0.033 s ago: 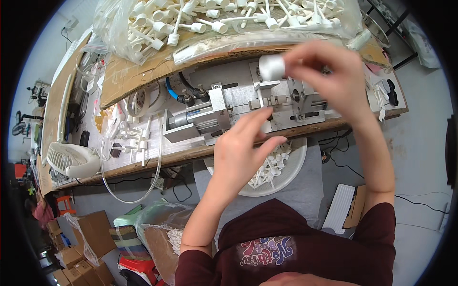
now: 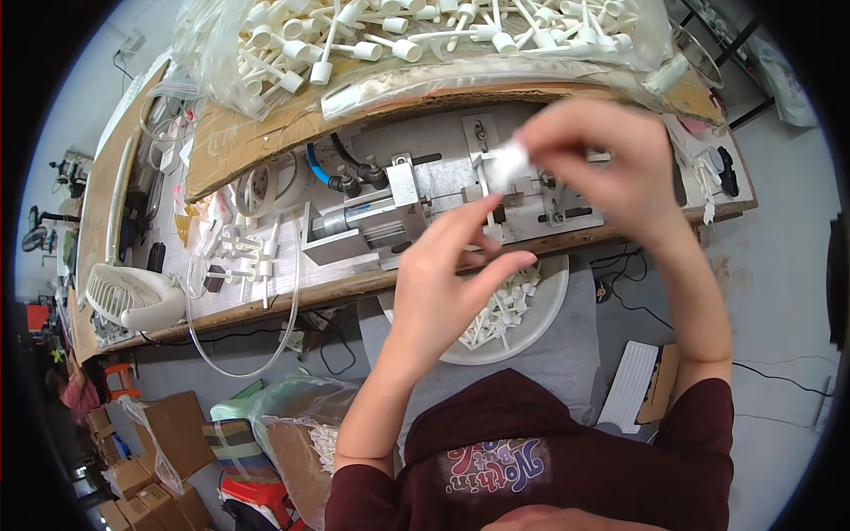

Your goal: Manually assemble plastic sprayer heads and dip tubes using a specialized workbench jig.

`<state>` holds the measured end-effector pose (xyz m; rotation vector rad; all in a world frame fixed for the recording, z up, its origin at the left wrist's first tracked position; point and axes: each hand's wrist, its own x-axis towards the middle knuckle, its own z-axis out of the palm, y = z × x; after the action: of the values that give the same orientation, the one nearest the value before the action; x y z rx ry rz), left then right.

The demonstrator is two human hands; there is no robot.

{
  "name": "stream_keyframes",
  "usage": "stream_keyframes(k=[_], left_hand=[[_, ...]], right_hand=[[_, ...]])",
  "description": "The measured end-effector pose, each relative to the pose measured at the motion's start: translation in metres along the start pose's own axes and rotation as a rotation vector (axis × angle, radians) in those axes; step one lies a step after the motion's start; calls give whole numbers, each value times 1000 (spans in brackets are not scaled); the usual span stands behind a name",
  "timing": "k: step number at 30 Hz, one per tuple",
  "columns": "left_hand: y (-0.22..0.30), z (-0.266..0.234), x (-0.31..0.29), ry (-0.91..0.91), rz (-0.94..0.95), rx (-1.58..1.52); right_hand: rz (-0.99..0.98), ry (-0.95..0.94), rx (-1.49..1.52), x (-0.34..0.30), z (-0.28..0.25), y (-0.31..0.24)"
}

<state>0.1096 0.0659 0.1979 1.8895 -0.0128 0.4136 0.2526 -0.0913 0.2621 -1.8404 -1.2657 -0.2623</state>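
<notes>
Brown cardboard (image 2: 266, 146) lies across the back of the tabletop (image 2: 235, 299), bowed at its front edge, and carries a clear plastic bag (image 2: 205, 53) that lies open over a heap of white stemmed pieces (image 2: 407, 49). Seen from the head view, the tabletop itself is pale, with a worn wooden front edge. A metal fixture (image 2: 354, 234) sits near that edge, a blue tube (image 2: 316, 166) running to its fittings. The white part (image 2: 506, 168), blurred, is above the right portion of the fixture, pinched in the grip of the right hand (image 2: 615, 168) between thumb and fingers. The left hand (image 2: 438, 283) reaches in at the fixture's front, its grip spread, thumb apart from the forefinger; whether its fingertips touch the metal, I cannot tell. To the left, more white pieces (image 2: 257, 252) lie loose beside a looping clear hose (image 2: 292, 332) and a white slatted device (image 2: 133, 296).

Below the front edge, a round white basin (image 2: 560, 305) holds small white pieces and stands on grey cloth (image 2: 575, 354). Grey floor (image 2: 770, 301) spreads around, crossed by dark cables on the right, near a white ridged panel (image 2: 629, 388). At lower left are stacked cardboard boxes (image 2: 177, 432) and an orange stool (image 2: 122, 380).
</notes>
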Motion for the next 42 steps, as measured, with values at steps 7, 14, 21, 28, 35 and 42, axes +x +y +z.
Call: stream_keyframes(k=[7,14,21,28,35,42], left_hand=[[0,-13,-1,185,75,-235],[-18,-4,-6,323,490,706],[-28,14,-10,163,473,938],[-24,10,-2,-28,425,979],[-12,0,6,-124,344,947],[-11,3,7,-117,326,939]], right_hand=[[-320,17,-136,4,22,7],[-202,131,-508,80,14,55],[0,-57,-483,112,32,90],[-80,73,-434,98,27,66],[-165,190,-561,89,20,47],[16,-70,-498,71,14,52]])
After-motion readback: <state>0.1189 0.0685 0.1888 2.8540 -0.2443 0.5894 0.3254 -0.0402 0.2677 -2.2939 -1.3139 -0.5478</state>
